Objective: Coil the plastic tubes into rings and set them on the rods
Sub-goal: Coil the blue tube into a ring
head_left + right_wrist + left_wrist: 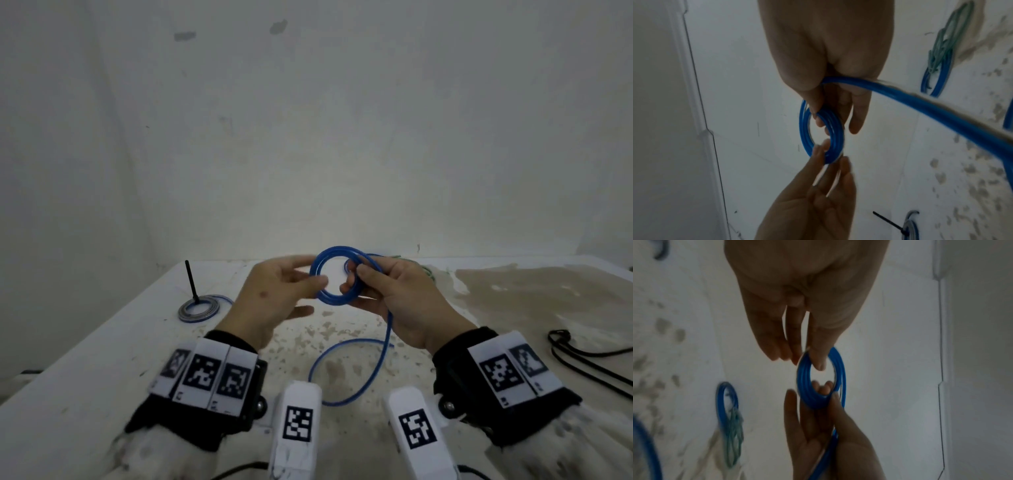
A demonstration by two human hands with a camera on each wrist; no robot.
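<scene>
Stained white table (137,342), white wall: my left hand (274,294) and right hand (400,294) both pinch the blue coil (337,274); rod (191,281) far left.

Coil (337,274) between hands; ringed rod (191,281) far left, apparently upright.

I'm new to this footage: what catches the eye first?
The bright blue tube coil, held up mid-table between the left hand and right hand, its loose tail trailing down toward the person. Far left, a black rod already carries rings.
</scene>
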